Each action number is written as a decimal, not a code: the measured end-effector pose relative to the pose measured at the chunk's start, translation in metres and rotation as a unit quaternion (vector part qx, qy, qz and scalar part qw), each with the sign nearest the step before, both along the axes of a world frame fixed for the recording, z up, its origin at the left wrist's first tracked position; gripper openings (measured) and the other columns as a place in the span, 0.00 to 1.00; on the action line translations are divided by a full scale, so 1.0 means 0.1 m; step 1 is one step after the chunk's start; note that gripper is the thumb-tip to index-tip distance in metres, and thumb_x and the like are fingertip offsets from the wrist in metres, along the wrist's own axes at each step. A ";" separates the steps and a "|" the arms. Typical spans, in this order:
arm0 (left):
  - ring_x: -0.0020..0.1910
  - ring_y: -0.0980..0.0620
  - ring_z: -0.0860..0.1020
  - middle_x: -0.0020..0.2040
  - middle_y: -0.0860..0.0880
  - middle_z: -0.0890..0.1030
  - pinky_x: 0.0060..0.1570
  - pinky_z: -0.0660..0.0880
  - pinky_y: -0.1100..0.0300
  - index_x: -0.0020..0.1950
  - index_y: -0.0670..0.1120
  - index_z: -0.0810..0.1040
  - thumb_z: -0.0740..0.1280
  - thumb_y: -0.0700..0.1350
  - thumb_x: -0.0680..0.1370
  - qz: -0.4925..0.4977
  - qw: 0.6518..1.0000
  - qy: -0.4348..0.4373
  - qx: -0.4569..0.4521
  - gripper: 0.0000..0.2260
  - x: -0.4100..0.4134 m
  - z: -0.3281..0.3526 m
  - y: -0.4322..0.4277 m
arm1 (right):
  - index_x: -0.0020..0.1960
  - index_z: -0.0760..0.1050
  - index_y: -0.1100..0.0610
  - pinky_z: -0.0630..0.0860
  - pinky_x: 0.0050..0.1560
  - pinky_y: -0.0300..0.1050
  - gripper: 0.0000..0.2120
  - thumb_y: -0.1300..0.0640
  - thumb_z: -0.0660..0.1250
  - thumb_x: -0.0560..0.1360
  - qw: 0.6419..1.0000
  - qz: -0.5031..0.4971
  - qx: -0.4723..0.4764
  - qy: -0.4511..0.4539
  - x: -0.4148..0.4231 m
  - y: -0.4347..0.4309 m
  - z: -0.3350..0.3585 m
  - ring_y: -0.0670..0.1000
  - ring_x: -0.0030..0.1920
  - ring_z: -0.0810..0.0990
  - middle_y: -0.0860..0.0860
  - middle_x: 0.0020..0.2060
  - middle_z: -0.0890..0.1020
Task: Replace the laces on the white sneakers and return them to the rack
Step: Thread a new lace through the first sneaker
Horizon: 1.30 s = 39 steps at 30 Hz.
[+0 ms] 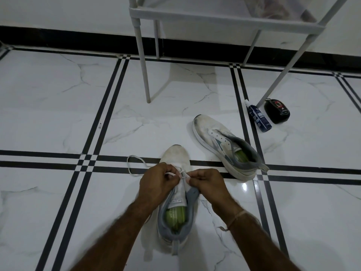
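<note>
A white sneaker (176,157) with a grey collar and green insole stands on the floor in front of me, toe pointing away. My left hand (158,181) and my right hand (207,181) sit over its eyelets, each pinching the white lace (134,166), which loops out to the left on the tiles. A second white sneaker (218,133) lies to the right with no lace in its eyelets. The grey rack (224,22) stands against the far wall.
A dark blue spray bottle (258,119) lies by the rack's right front leg, next to a small black tin (277,111). White marble floor tiles with black stripes surround the shoes. Rack legs (144,65) reach the floor ahead.
</note>
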<state>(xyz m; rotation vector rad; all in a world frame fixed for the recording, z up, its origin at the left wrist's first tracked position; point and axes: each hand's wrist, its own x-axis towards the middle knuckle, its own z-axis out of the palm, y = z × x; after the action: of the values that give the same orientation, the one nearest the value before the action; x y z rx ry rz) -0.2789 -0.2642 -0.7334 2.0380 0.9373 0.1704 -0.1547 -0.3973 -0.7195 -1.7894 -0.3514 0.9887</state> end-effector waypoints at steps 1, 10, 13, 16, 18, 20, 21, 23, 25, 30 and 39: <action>0.43 0.61 0.81 0.43 0.58 0.83 0.48 0.79 0.53 0.44 0.56 0.84 0.71 0.54 0.72 -0.006 1.000 -0.003 0.002 0.05 0.00 0.00 0.00 | 0.46 0.87 0.55 0.84 0.55 0.56 0.08 0.67 0.75 0.73 1.000 -0.002 0.002 0.001 0.00 0.00 0.00 0.58 0.47 0.87 0.54 0.42 0.88; 0.43 0.57 0.79 0.42 0.55 0.82 0.45 0.76 0.54 0.43 0.53 0.82 0.72 0.52 0.74 0.021 0.998 0.010 0.050 0.04 0.03 -0.04 -0.09 | 0.47 0.87 0.56 0.84 0.53 0.49 0.08 0.66 0.74 0.74 1.000 0.001 0.017 -0.006 -0.02 -0.01 -0.02 0.56 0.47 0.87 0.53 0.41 0.88; 0.42 0.56 0.78 0.41 0.55 0.81 0.44 0.75 0.55 0.44 0.52 0.81 0.73 0.51 0.75 0.040 0.997 -0.012 0.060 0.04 0.00 -0.04 -0.15 | 0.48 0.88 0.55 0.84 0.51 0.48 0.07 0.65 0.75 0.74 0.999 -0.003 0.023 -0.021 -0.04 -0.01 -0.04 0.55 0.46 0.87 0.53 0.41 0.88; 0.41 0.55 0.78 0.41 0.55 0.81 0.43 0.73 0.57 0.44 0.52 0.81 0.73 0.51 0.75 0.042 0.996 -0.022 0.070 0.04 -0.02 -0.06 -0.17 | 0.49 0.88 0.57 0.84 0.51 0.47 0.06 0.64 0.75 0.74 0.999 -0.003 0.021 -0.029 -0.05 -0.01 -0.05 0.54 0.46 0.87 0.52 0.41 0.88; 0.41 0.55 0.77 0.41 0.55 0.80 0.42 0.73 0.57 0.44 0.52 0.81 0.71 0.52 0.75 0.013 0.997 -0.021 0.078 0.05 0.00 -0.04 -0.16 | 0.49 0.88 0.57 0.84 0.52 0.47 0.07 0.65 0.74 0.74 0.999 0.001 0.023 -0.029 -0.06 -0.02 -0.05 0.53 0.46 0.87 0.52 0.41 0.88; 0.41 0.55 0.77 0.41 0.55 0.80 0.41 0.71 0.58 0.44 0.51 0.81 0.72 0.52 0.75 -0.021 0.996 -0.016 0.091 0.05 0.02 -0.03 -0.16 | 0.49 0.88 0.57 0.84 0.54 0.50 0.06 0.65 0.73 0.75 0.999 0.005 0.025 -0.027 -0.06 -0.01 -0.07 0.54 0.47 0.87 0.52 0.42 0.88; 0.40 0.56 0.77 0.41 0.55 0.80 0.40 0.70 0.60 0.44 0.52 0.82 0.73 0.51 0.75 -0.022 0.996 -0.016 0.088 0.04 0.02 -0.03 -0.15 | 0.49 0.88 0.57 0.84 0.55 0.51 0.06 0.63 0.73 0.76 0.999 0.006 0.026 -0.026 -0.06 -0.01 -0.08 0.54 0.48 0.87 0.53 0.42 0.88; 0.40 0.59 0.78 0.40 0.56 0.81 0.40 0.69 0.64 0.43 0.52 0.82 0.73 0.51 0.76 0.001 0.998 -0.023 0.054 0.04 0.02 -0.05 -0.12 | 0.50 0.87 0.58 0.83 0.55 0.53 0.07 0.59 0.70 0.79 0.999 0.013 0.029 -0.008 -0.07 -0.03 -0.09 0.55 0.49 0.87 0.56 0.44 0.88; 0.41 0.61 0.79 0.40 0.56 0.82 0.41 0.70 0.64 0.42 0.52 0.82 0.72 0.51 0.77 0.013 0.999 -0.029 0.013 0.06 0.01 -0.08 -0.08 | 0.53 0.85 0.62 0.82 0.52 0.51 0.08 0.61 0.68 0.81 0.998 0.002 0.046 0.049 -0.05 -0.06 -0.09 0.55 0.47 0.85 0.61 0.47 0.87; 0.45 0.61 0.81 0.43 0.58 0.83 0.48 0.77 0.57 0.44 0.54 0.83 0.72 0.53 0.76 -0.020 0.999 -0.040 -0.009 0.05 -0.03 -0.10 -0.01 | 0.48 0.82 0.65 0.77 0.37 0.39 0.02 0.67 0.70 0.78 0.997 -0.004 0.025 0.072 -0.11 -0.01 -0.12 0.50 0.38 0.81 0.55 0.37 0.84; 0.48 0.55 0.79 0.40 0.61 0.83 0.50 0.75 0.53 0.40 0.61 0.82 0.75 0.60 0.70 -0.034 0.998 -0.058 0.014 0.06 -0.10 -0.16 0.15 | 0.47 0.73 0.56 0.75 0.35 0.41 0.07 0.58 0.63 0.83 0.975 -0.101 0.197 0.006 0.58 -0.03 0.58 0.47 0.34 0.74 0.49 0.36 0.77</action>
<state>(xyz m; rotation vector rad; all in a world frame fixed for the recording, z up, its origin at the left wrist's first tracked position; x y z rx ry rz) -0.2890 -0.2497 -0.7497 2.0595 0.7966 0.2617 -0.0971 -0.4004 -0.6610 -1.4260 -0.3236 0.7275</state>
